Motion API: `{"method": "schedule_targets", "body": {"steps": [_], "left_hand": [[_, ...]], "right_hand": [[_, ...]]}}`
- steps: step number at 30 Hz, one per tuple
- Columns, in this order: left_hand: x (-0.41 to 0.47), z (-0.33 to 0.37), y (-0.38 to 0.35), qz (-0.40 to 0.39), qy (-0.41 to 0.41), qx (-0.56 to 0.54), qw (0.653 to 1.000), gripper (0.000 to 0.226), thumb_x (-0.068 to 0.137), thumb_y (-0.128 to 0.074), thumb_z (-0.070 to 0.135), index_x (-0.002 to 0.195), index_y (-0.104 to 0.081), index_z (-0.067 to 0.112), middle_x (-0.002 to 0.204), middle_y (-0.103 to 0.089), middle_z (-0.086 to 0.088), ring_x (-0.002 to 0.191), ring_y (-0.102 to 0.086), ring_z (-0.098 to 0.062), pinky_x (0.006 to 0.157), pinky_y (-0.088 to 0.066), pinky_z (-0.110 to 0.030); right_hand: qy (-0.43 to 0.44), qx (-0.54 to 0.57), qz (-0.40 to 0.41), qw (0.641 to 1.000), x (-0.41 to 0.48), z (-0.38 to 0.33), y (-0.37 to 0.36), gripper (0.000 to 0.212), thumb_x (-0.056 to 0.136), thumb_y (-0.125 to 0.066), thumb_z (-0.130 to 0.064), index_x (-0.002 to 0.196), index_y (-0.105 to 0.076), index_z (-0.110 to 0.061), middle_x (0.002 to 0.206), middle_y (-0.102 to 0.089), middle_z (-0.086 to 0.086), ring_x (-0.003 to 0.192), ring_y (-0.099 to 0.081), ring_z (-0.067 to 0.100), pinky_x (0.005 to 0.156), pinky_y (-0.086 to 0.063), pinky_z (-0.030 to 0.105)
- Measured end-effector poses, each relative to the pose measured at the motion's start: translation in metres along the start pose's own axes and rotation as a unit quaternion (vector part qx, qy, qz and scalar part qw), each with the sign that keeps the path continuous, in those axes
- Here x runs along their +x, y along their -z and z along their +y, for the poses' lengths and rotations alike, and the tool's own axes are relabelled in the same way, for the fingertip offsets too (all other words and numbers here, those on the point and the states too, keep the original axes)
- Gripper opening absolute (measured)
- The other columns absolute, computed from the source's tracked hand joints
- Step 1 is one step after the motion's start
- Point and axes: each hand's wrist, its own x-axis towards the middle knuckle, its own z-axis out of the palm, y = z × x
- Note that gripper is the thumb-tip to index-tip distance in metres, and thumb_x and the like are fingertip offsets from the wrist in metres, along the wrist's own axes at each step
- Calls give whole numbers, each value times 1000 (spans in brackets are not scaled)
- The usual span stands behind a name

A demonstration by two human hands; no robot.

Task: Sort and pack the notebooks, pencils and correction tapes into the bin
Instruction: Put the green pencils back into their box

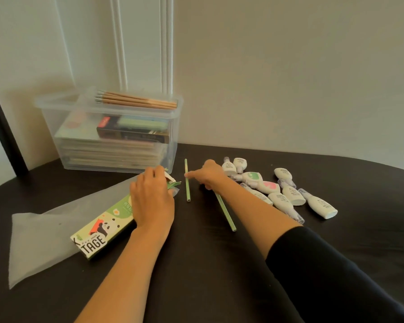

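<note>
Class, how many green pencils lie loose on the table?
2. One green pencil lies beside the right hand; the other pencil slants under that wrist. The box may hide more.
</note>
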Motion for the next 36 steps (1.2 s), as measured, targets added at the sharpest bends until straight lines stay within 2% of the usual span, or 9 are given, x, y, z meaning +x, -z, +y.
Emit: {"method": "schedule_targets", "body": {"steps": [4, 7, 10, 13, 17, 22, 27, 32, 36], "left_hand": [[3, -3, -5, 2, 3, 7, 1000, 46, 84, -65, 25, 125, -46, 14, 119, -51, -5, 109, -47, -22, 89, -33, -31], [2, -2, -6, 3, 0, 10, 1000, 45, 84, -66, 23, 123, -46, 15, 119, -52, -5, 109, -48, -22, 89, -34, -31], [1, 3, -4, 7, -9, 6, 1000, 44, 85, -65, 22, 123, -46, 15, 119, -52, -5, 110, -48, -22, 89, -34, -31], [-4, 11, -3, 6, -21, -4, 1000, 42, 85, -64, 21, 123, -47, 14, 118, -53, -6, 108, -48, -23, 89, -34, -31], [-12, 29, 1, 14, -50, -50, 997, 45, 83, -66, 18, 125, -50, 13, 122, -53, -7, 111, -48, -24, 92, -33, -32], [-26, 50, 6, 36, -85, -108, 990, 47, 78, -71, 12, 122, -55, 8, 118, -57, -11, 109, -52, -28, 90, -38, -36], [-34, 71, 13, 71, -79, -176, 979, 47, 75, -74, 10, 119, -57, 7, 113, -59, -11, 104, -53, -27, 87, -41, -37], [-36, 89, 20, 83, -65, -235, 966, 47, 76, -73, 9, 120, -55, 5, 112, -58, -12, 102, -54, -26, 87, -45, -40], [-30, 102, 29, 79, -57, -298, 950, 44, 77, -72, 13, 117, -54, 7, 109, -57, -9, 98, -52, -18, 77, -38, -23]], "right_hand": [[15, -34, -23, 999, 3, -13, -8, 24, 82, -64, -18, 93, -46, -7, 87, -52, 10, 65, -49, 16, 51, -44, 23], [-40, 104, -46, 993, -3, -9, -2, 7, 85, -51, -11, 86, -45, -7, 71, -43, 6, 52, -36, 10, 40, -33, 18], [-74, 269, -63, 958, -12, 0, 16, 3, 90, -37, -10, 89, -38, -7, 64, -36, 5, 48, -26, 8, 31, -23, 13], [-74, 352, 0, 933, -20, 11, 36, 7, 93, -35, -12, 95, -37, -7, 65, -36, 5, 48, -29, 8, 38, -26, 15], [-34, 369, 74, 926, -31, 22, 61, 22, 94, -30, -14, 75, -40, -12, 79, -44, 8, 56, -37, 14, 52, -32, 25], [17, 333, 105, 937, -49, 34, 76, 17, 99, -24, -20, 101, -38, -10, 75, -45, 2, 62, -43, 10, 70, -41, 32], [93, 225, 144, 959, -61, 49, 87, 21, 99, -25, -24, 92, -42, -15, 80, -55, 3, 67, -44, 6, 58, -36, 24], [160, 225, 182, 944, -72, 55, 102, 23, 99, -32, -29, 77, -37, -26, 65, -53, -1, 59, -46, 8, 56, -37, 25], [226, 231, 196, 926, -85, 54, 117, 20, 98, -39, -24, 79, -40, -19, 65, -52, 2, 56, -48, 12, 61, -44, 32]]}}
